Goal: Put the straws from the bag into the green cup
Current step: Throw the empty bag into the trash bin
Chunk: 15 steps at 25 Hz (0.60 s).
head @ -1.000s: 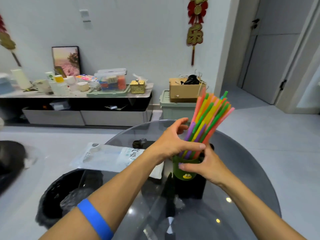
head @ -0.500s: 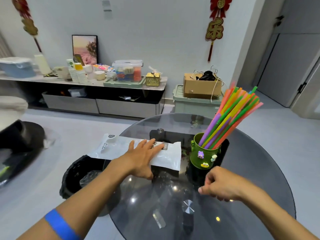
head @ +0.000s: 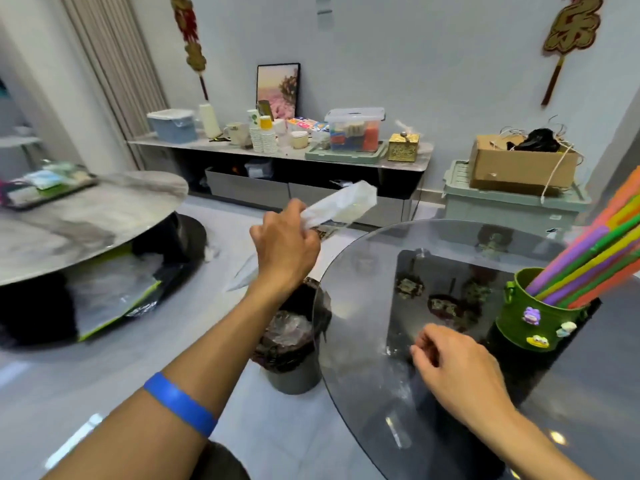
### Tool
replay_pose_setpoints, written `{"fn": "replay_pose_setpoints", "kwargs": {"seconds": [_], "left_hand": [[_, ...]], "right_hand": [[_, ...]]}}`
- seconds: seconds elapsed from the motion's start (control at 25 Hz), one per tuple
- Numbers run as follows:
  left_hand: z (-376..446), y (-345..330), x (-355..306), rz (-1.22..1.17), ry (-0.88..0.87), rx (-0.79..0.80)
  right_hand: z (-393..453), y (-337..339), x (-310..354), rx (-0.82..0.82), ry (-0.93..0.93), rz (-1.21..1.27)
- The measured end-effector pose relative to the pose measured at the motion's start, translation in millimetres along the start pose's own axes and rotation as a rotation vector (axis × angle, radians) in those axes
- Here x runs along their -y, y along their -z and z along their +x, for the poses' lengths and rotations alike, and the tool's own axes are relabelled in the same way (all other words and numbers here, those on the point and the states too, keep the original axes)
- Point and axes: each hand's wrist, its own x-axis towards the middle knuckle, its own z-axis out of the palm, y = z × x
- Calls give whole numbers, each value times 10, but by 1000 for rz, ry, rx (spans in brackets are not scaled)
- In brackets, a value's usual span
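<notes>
1. Straws: coloured bundle standing in the green cup, leaning up and to the right, tops cut off by the frame edge. None seen elsewhere; task judged essentially complete.
2. Green cup: on the round glass table, right side, small figures stuck to its wall. Upright, but loaded off-centre by the leaning bundle.
3. Handling, straws: judged very light, thin-walled, smooth, easily creased if squeezed. Best taken as a bundle around the lower middle, just above the cup rim, with gentle pressure only.
4. Bag: clear plastic, crumpled, apparently empty, held off the table's left edge above the waste bin. Judged weightless, limp and slippery.
5. Left hand: closed around the bag, fingers curled over one end.
6. Right hand: over the table near its front, fingers loosely curled, holding nothing visible.
7. Surroundings: bin with black liner on the floor just beside the table; marble table to the left; sideboard with containers at the wall; cardboard box on a green crate.
8. Obstructions: none between bag and bin. Risk judged limited to tipping the cup by brushing the straws.
</notes>
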Motion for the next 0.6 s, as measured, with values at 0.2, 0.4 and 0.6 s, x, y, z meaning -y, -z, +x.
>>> {"fn": "replay_pose_setpoints", "kwargs": {"seconds": [0.2,0.4,0.6], "left_hand": [[-27,15,1116,-631,461,122],[-163,-688,1760,-888,761,55],[-217,-1269,1961,-583,734,334]], "right_hand": [[373,-515,411,-81,181,-158],[517,-610,484,-71,128,-215],[500,-596,511,-35,98,-256]]}}
